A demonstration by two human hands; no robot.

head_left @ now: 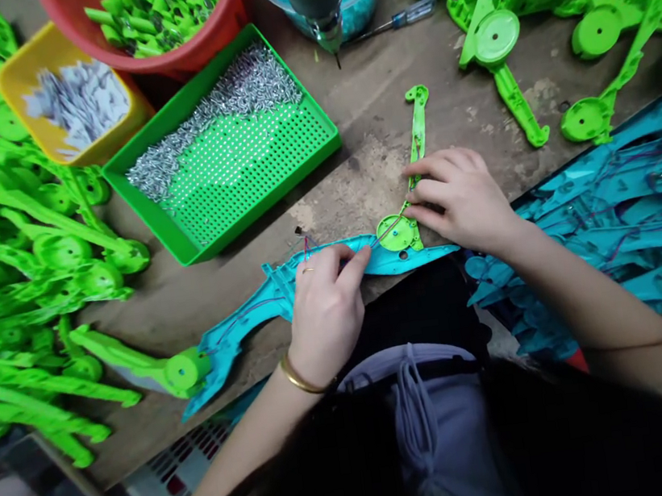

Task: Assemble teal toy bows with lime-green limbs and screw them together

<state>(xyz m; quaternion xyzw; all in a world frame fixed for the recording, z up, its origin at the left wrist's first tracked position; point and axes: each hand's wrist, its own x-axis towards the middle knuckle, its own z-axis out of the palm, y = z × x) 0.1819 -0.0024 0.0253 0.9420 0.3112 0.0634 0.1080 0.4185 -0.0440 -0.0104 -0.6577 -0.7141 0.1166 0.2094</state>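
A long blue plastic half-shell (253,303) lies along the table edge, with thin wires running inside it. At its right end a slim green plastic arm with a round disc (395,234) rests on it, pointing up and away. My left hand (329,301) is over the middle of the shell, thumb and finger closed on thin reddish wires (390,228) that cross the disc. My right hand (462,198) is closed at the arm just above the disc, fingertips on the same wires. The exact pinch of each hand is partly hidden. A second green arm (182,372) sits at the shell's left end.
Ahead stand a green perforated tray (237,183) of screws, a yellow bin (132,103), a red tub (160,61) and a clear tub of blue pieces. A power screwdriver (326,25) hangs above a hand screwdriver (398,19). Green parts heap left and right; blue shells (603,232) pile right.
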